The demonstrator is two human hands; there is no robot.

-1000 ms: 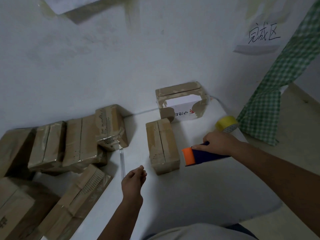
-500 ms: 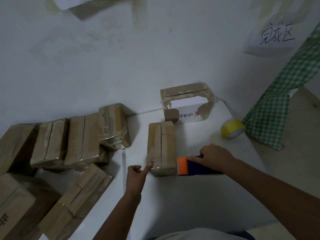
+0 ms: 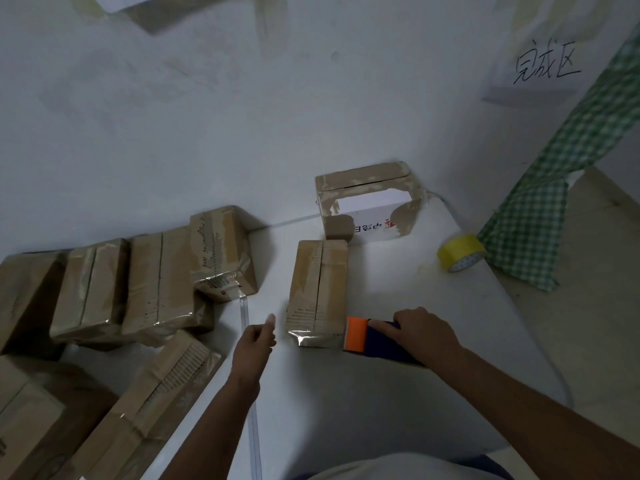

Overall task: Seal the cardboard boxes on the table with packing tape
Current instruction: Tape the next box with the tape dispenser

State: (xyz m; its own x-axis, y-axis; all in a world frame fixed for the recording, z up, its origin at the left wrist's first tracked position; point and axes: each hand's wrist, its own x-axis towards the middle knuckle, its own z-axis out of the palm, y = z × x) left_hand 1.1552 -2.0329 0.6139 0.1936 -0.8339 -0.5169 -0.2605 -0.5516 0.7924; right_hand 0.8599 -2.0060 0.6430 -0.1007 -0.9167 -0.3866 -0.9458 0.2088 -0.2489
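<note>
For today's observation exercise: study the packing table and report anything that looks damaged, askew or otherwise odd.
The white box against the wall looks damaged: its printed outer layer is torn away at the corners and top, baring brown card. On the left, the taped boxes lie jumbled, one box tilted on top of the others.

Dim, flat indoor light with a bluish-grey cast; soft shadows fall left of the boxes on the tabletop (image 3: 398, 393). Tape wrap (image 3: 313, 339) shows small glints. Wide-angle bending curves the edges; detail is slightly soft.
</note>
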